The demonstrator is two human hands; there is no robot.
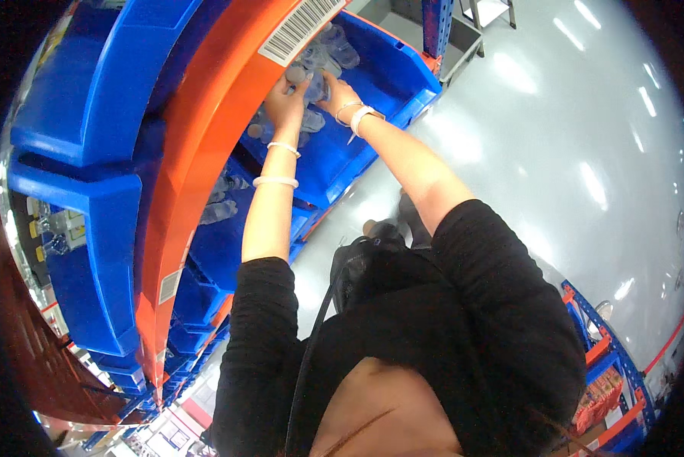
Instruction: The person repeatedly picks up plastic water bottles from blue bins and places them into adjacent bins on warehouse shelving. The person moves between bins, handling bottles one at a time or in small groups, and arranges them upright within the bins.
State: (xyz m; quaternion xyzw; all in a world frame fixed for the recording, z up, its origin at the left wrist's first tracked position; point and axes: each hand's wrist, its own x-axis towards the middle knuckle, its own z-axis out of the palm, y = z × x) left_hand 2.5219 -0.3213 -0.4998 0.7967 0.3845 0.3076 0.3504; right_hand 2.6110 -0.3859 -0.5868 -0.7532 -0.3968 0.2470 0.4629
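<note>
Both my hands reach under an orange shelf beam into a blue plastic bin (387, 80). Between them is a clear plastic bottle (317, 87) with a pale cap. My left hand (286, 104) grips it near the cap end, and my right hand (340, 94) holds its other side. More clear plastic bottles (337, 45) lie loose around it, some above my hands and some below, by my left wrist. Bracelets circle my left forearm; a thin bangle and a white band sit on my right wrist.
The orange beam (216, 103) bears barcode labels and crosses close above my left arm. Blue bins (96, 228) stand on the shelf over it. Lower left, another bin holds bottles (219, 211). A grey crate (462, 48) stands beyond the blue upright; another rack (610, 365) is at lower right.
</note>
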